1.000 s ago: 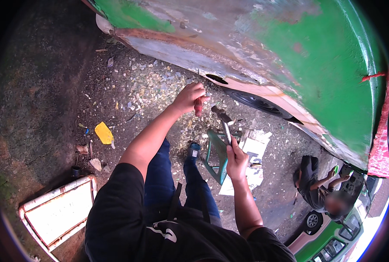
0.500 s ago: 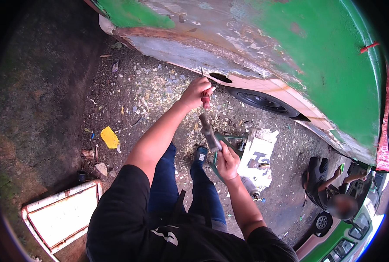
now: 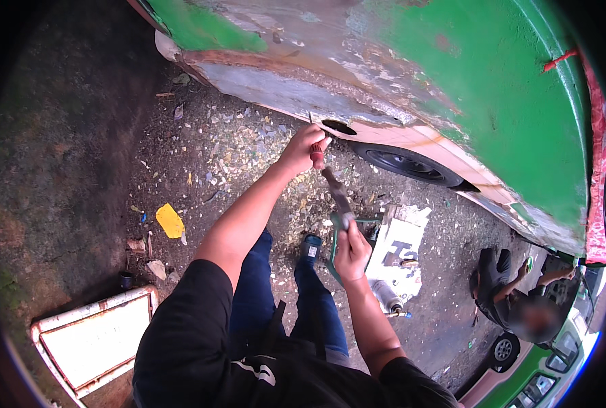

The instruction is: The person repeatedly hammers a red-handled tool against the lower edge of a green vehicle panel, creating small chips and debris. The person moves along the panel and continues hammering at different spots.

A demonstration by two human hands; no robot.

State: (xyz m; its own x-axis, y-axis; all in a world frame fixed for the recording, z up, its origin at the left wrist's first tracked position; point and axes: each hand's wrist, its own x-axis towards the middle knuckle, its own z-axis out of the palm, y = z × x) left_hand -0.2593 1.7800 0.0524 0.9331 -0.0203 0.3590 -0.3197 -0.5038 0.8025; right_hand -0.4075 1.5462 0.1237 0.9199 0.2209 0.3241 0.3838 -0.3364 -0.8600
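Observation:
My left hand point(image 3: 301, 147) is wrapped around a red-handled screwdriver point(image 3: 317, 158), its thin shaft pointing away from me at the lower edge of a vehicle's body panel point(image 3: 286, 88). Whether the tip touches the metal I cannot tell. My right hand point(image 3: 352, 250) grips a hammer point(image 3: 338, 192), slightly blurred, whose far end is close to the butt of the screwdriver handle. Beside the screwdriver is a dark oval opening point(image 3: 338, 127) in the panel. The panel is green, grey and pink, with scraped and rusty patches.
Flakes and chips point(image 3: 224, 146) cover the ground. A wheel point(image 3: 412, 163) sits under the panel. Right of my legs lie a white printed sheet point(image 3: 403, 234) and a metal canister point(image 3: 387, 294). Left are a yellow piece point(image 3: 169, 221) and a rusty white frame point(image 3: 99, 333). Another person point(image 3: 510, 299) crouches far right.
The hammer has moved up, away from my body, bringing its far end nearer the screwdriver's butt. My left hand keeps its hold, and the view has shifted slightly.

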